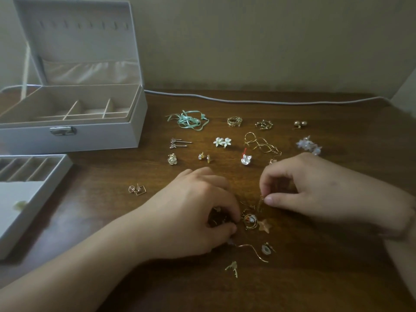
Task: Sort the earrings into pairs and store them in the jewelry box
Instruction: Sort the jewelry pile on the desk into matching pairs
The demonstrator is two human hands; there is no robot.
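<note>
On the dark brown wooden table (315,255) the left hand (193,212) lies palm down with its thumb and fingers curled together over a small dark cluster of jewellery (219,218), though what exactly they grip cannot be told. Just right of those fingertips sits a round gold hoop earring with a red-and-white centre (250,220), and touching its right side lies a pale pink star-shaped charm (265,225). The right hand (315,188) has its thumb and forefinger pinched on a thin gold dangling chain earring (261,202), which hangs down from the fingertips toward the hoop. Below the left thumb a long curved gold wire earring (252,249) stretches rightward, with a small round gold-rimmed stud (266,248) just above its far end and a gold leaf-shaped piece (233,267) nearer the viewer. Beyond both sets of fingers, sorted pairs lie in rows: white flower earrings (222,141), gold looped wire earrings (261,144), gold ball studs (300,124), a tangle of mint-green ribbon earrings (189,120), and a white pearl-like pair with a red hook (245,158). Left of the left hand rests a pair of rose-gold geometric studs (137,189). Far left of the fingers stands the open white jewelry box (74,134) with its lid upright and divided compartments showing, and its removed white ring tray (33,176) lies in front of it.
</note>
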